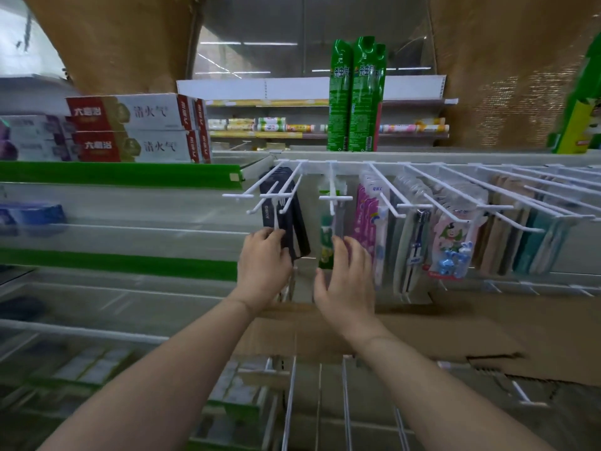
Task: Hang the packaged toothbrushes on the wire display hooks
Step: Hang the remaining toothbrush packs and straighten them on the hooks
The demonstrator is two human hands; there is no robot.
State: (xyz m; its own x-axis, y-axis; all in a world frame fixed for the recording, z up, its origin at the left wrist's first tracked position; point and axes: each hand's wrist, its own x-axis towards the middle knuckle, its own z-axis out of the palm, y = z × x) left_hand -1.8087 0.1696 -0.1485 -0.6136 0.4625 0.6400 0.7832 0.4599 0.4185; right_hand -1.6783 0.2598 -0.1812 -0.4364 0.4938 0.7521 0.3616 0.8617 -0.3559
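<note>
My left hand (264, 262) grips the lower end of the black packs (294, 219), which hang on the leftmost hooks (273, 193) of the rack. My right hand (346, 281) has loose, spread fingers touching the green pack (326, 242) hanging on the next hook.

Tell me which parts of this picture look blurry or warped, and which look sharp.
Head view: the left shelves and the green pack at the right edge smear with motion blur; the wide lens bows the cardboard boxes up top; the white hooks, the red toothpaste boxes, the left hand and right hand read fairly sharp.
</note>
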